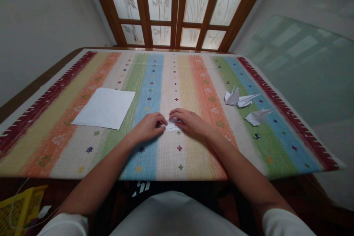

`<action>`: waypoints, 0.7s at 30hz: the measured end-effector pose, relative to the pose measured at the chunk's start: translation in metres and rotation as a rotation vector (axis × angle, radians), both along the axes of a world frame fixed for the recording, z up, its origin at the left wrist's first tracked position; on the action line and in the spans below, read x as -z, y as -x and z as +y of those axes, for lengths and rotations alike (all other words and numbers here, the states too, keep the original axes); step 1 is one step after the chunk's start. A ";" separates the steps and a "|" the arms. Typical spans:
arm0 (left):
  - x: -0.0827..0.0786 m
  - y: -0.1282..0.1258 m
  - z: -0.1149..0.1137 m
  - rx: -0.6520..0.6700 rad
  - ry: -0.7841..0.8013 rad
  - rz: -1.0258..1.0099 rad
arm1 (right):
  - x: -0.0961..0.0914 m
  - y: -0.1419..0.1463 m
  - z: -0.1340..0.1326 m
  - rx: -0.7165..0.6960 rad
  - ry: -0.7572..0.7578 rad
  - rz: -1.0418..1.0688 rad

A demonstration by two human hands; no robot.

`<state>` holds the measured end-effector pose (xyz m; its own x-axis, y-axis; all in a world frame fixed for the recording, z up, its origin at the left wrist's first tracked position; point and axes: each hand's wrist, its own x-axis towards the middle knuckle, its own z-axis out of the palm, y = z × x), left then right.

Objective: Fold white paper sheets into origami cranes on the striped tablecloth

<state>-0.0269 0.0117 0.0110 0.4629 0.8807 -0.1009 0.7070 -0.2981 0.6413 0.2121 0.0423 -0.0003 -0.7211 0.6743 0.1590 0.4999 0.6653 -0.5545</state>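
Note:
A small folded piece of white paper [172, 127] lies on the striped tablecloth in front of me, between my two hands. My left hand [151, 126] pinches its left edge with thumb and forefinger. From the other side my right hand [189, 121] curls over the paper, its fingers closed on the upper right part. The fingers hide much of the folds. To the right sit several folded white paper cranes, one of them a crane [257, 117] nearest to me. A stack of square white paper [105, 107] rests on the left.
The striped tablecloth [149, 155] covers the table. Behind the far edge stand wooden doors [177, 11] with frosted panes. A glossy pale green panel [306, 70] leans at the right wall. A yellow plastic basket [24, 206] is on the floor at lower left.

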 end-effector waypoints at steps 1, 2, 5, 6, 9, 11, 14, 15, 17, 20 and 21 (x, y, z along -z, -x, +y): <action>0.000 -0.001 -0.001 -0.020 -0.004 0.002 | 0.000 0.000 -0.001 0.017 0.000 0.006; 0.000 -0.002 -0.002 -0.043 -0.008 0.001 | -0.001 0.000 -0.002 0.032 -0.001 0.007; 0.000 -0.005 -0.004 -0.082 -0.012 -0.006 | -0.001 -0.001 -0.004 0.054 -0.013 -0.001; 0.000 -0.006 -0.004 -0.085 -0.015 -0.004 | 0.000 -0.002 -0.004 0.054 -0.018 0.000; 0.000 -0.008 -0.004 -0.089 -0.030 0.039 | 0.003 -0.004 -0.003 0.054 -0.030 0.021; 0.000 -0.008 -0.004 -0.106 -0.037 0.084 | 0.006 -0.004 -0.002 0.056 -0.045 0.035; 0.002 -0.010 -0.003 -0.132 -0.055 0.127 | 0.013 -0.003 0.001 0.084 -0.087 0.034; 0.002 -0.010 -0.004 -0.135 -0.064 0.134 | 0.015 -0.001 0.001 0.096 -0.103 0.027; 0.004 -0.012 -0.005 -0.138 -0.081 0.143 | 0.018 0.002 0.001 0.123 -0.132 0.006; 0.005 -0.014 -0.009 -0.141 -0.106 0.139 | 0.019 0.006 -0.001 0.163 -0.167 -0.020; 0.006 -0.015 -0.010 -0.137 -0.119 0.134 | 0.020 0.007 -0.002 0.175 -0.176 -0.025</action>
